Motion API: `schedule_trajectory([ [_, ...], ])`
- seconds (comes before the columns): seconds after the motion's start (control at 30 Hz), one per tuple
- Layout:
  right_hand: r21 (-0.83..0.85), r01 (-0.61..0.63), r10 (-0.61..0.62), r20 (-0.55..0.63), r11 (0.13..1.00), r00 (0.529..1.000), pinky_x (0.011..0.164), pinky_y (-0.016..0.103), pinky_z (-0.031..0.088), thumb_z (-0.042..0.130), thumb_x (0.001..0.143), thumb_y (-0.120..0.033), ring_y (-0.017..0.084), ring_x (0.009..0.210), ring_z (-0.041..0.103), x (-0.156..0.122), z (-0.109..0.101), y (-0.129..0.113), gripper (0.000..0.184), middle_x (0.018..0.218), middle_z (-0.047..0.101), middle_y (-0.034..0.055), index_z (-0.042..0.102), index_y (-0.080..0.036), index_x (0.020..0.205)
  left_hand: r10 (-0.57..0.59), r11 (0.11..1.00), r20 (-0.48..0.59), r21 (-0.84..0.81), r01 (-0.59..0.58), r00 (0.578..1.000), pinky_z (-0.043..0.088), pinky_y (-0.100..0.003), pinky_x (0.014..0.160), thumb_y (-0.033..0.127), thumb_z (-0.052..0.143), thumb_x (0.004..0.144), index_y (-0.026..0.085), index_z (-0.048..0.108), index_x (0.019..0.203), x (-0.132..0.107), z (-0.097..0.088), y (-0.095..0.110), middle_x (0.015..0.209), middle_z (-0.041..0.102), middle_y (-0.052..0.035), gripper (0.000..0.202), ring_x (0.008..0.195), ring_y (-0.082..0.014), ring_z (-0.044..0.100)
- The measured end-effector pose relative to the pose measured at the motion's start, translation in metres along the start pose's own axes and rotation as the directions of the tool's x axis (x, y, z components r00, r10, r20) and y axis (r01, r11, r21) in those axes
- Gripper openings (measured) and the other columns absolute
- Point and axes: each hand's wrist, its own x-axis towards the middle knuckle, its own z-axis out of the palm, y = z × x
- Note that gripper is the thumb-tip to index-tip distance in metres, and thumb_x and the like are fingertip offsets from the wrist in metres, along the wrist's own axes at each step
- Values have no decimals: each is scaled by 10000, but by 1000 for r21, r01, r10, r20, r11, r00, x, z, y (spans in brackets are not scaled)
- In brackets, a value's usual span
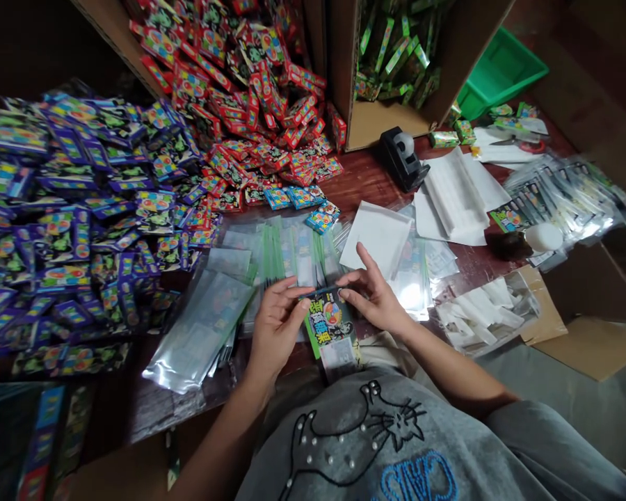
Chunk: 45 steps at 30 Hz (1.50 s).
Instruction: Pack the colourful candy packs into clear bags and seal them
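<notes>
A clear plastic bag (330, 321) with a colourful black-and-green printed face hangs just in front of my body. Its top edge is pinched at the left corner between the thumb and fingers of my left hand (277, 321). At the other corner, my right hand (376, 296) grips the same edge with thumb and finger, its index finger raised. Beyond my hands lie stacks of clear green-edged bags (286, 250), and more bags (203, 327) overlap at the left. Several small blue boxes (323, 217) rest on top of the far stack.
Piles of purple boxes (73, 236) and red boxes (271, 104) cover the left and back. Right of centre stand a black tape dispenser (403, 158), white papers (451, 191) and a carton of white strips (493, 313). Filled bags (568, 195) lie far right, near a green bin (501, 73).
</notes>
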Motion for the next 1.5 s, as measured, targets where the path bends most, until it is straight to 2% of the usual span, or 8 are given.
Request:
schedule_trajectory([
  [0.2, 48, -54, 50, 80, 997, 996, 904, 312, 614, 771, 1014, -353, 148, 900, 702, 7, -11, -22, 954, 1016, 715, 2, 203, -318, 1780, -104, 990, 80, 104, 96, 991, 598, -448, 1105, 548, 878, 840, 205, 804, 1013, -1, -5, 17, 1254, 837, -130, 391, 1175, -276, 788],
  [0.57, 153, -227, 214, 99, 962, 972, 755, 308, 620, 855, 938, -359, 146, 752, 684, 21, -13, -52, 1081, 930, 723, -30, 167, -290, 1769, -204, 959, 165, 231, 164, 965, 621, -311, 805, 543, 917, 771, 212, 807, 877, 15, -4, 62, 890, 839, -53, 364, 821, -203, 767],
  [0.7, -60, -148, 155, 139, 987, 978, 974, 436, 670, 729, 1043, -444, 223, 965, 766, 4, -25, -63, 951, 1029, 773, 23, 152, -311, 1787, -103, 973, 264, 225, 42, 959, 674, -402, 932, 611, 911, 788, 228, 833, 929, 9, -13, 49, 1073, 868, -94, 415, 977, -255, 818],
  [0.83, -334, 87, -10, 224, 938, 975, 1224, 589, 554, 644, 1091, -379, 287, 1222, 750, -13, -31, -59, 695, 1195, 802, 54, 372, -341, 1730, 31, 969, 309, 225, -104, 951, 687, -402, 959, 538, 908, 822, 227, 810, 945, 1, -12, 34, 1133, 860, -94, 349, 1029, -247, 821],
  [1.07, -376, 155, -70, 231, 913, 970, 1085, 468, 588, 713, 1063, -384, 237, 1125, 710, 11, -50, -81, 336, 1148, 775, 65, 699, -241, 1366, 92, 958, 285, 235, -163, 954, 651, -291, 942, 354, 830, 914, 230, 802, 934, 1, 2, 30, 1103, 853, -54, 129, 998, -179, 814],
  [1.2, -350, 184, 10, 485, 918, 874, 1021, 400, 560, 759, 1007, -287, 205, 1031, 671, 38, -53, -92, 88, 986, 732, 39, 741, -202, 989, 61, 962, 280, 241, -132, 958, 656, -302, 914, 360, 841, 884, 223, 807, 923, 3, 8, 32, 1083, 858, -54, 146, 965, -187, 818],
  [1.33, -555, 162, 115, 432, 816, 895, 1001, 398, 551, 757, 963, -225, 238, 1099, 642, 44, -42, -85, 123, 1099, 692, 73, 717, -205, 1077, 49, 969, 283, 221, -115, 958, 665, -334, 919, 365, 837, 871, 215, 805, 911, 3, 12, 33, 1086, 862, -68, 159, 983, -211, 820],
  [1.5, -691, 386, -99, 417, 611, 903, 896, 418, 547, 666, 1080, -338, 275, 1046, 660, 21, -28, -79, 115, 1104, 741, 102, 728, -242, 1070, 39, 971, 252, 218, -96, 967, 658, -360, 880, 378, 795, 903, 218, 809, 960, -6, 10, 36, 1038, 860, -73, 171, 946, -222, 809],
])
